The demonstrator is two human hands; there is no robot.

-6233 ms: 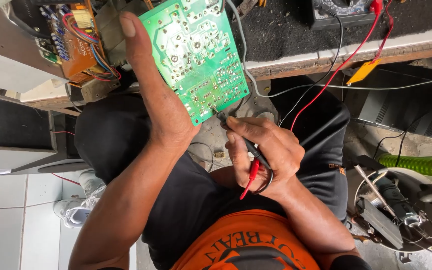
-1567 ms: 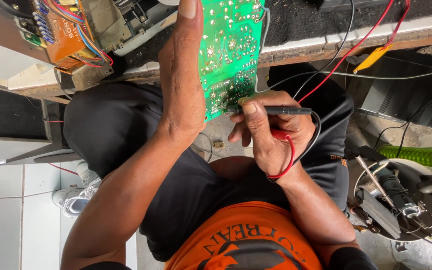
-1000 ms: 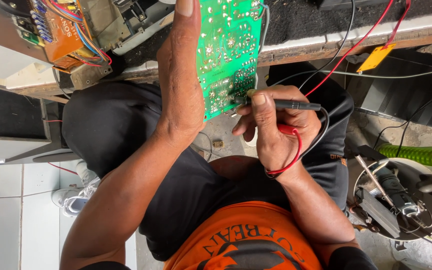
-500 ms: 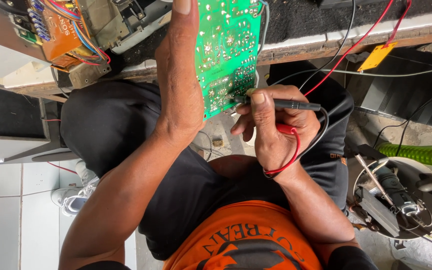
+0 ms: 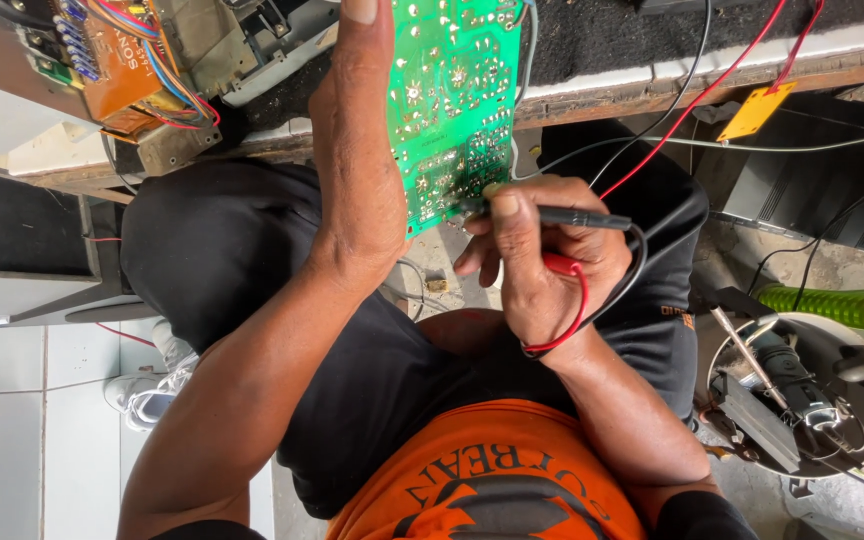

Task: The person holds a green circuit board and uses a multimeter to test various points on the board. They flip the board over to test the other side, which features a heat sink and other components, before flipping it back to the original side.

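Left hand (image 5: 357, 170) grips the green board (image 5: 449, 100) upright above the lap; right hand (image 5: 542, 265) pinches both probes (image 5: 577, 218), tips at the board's lower edge. Best kept steady, one tip per solder pad.

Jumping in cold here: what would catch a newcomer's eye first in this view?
The bright green circuit board at top centre, solder side toward the camera, gripped along its left edge by the left hand. Just right of it, the right hand presses a black probe to the board's lower edge, with a red probe tucked in the same grip. An orange shirt fills the bottom.
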